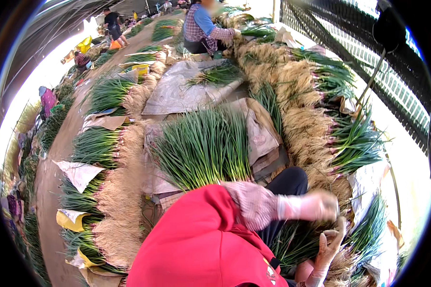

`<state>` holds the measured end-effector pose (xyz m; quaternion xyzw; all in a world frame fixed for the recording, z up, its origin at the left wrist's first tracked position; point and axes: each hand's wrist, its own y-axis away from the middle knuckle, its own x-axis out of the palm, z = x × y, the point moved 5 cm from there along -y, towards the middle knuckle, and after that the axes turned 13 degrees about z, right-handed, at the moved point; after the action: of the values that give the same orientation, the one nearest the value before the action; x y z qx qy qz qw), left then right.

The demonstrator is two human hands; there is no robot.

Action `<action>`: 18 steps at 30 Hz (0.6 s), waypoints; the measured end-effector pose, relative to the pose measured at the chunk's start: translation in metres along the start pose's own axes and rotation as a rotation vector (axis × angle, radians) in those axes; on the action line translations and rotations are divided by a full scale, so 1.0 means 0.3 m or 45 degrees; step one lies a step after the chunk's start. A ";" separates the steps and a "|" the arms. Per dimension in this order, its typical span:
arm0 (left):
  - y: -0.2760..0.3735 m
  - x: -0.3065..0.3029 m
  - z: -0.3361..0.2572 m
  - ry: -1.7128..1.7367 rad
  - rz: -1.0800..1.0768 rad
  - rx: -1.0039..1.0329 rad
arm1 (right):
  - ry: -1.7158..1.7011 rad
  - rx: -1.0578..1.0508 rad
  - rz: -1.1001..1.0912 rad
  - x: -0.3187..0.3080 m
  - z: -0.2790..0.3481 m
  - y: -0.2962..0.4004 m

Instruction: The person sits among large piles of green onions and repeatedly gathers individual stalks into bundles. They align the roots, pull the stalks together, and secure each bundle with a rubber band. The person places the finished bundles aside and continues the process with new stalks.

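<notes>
My left hand (321, 206), gloved and blurred, is over the roots at the right; what it holds cannot be told. Just below it, my gloved right hand (329, 245) has its fingers raised and apart, with nothing clearly in it. Loose green onion plants (296, 244) lie beside and under my hands. Bundled green onions with pale roots (368, 222) lie to the right of them. Before me, a large stand of green onions (208, 147) leans over sheets of sacking, leaves pointing away. My red garment hides part of the lower middle.
Rows of rooty onion bundles run along the left (116, 208) and right (305, 132). A pale sack sheet (179, 86) lies ahead, where another person (199, 30) sits. A dirt path (57, 172) runs at the left, with more people beyond. Black netting hangs at the upper right.
</notes>
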<state>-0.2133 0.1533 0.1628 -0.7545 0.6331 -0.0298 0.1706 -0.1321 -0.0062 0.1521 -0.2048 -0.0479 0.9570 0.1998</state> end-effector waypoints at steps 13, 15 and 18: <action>0.350 0.570 0.800 0.233 0.862 -0.665 | 0.655 0.776 -0.763 -0.707 -0.320 0.914; 0.454 0.598 0.932 -0.144 0.827 -0.660 | 0.666 0.945 -0.650 -0.667 -0.423 0.947; 0.494 0.666 0.942 0.559 0.517 -2.067 | 0.484 1.269 -0.455 -0.457 -0.693 1.095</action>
<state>-0.2402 0.0017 -0.1808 -0.4924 0.5995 0.3175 -0.5453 -0.0510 -0.3600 -0.0432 -0.2432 0.4131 0.7614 0.4365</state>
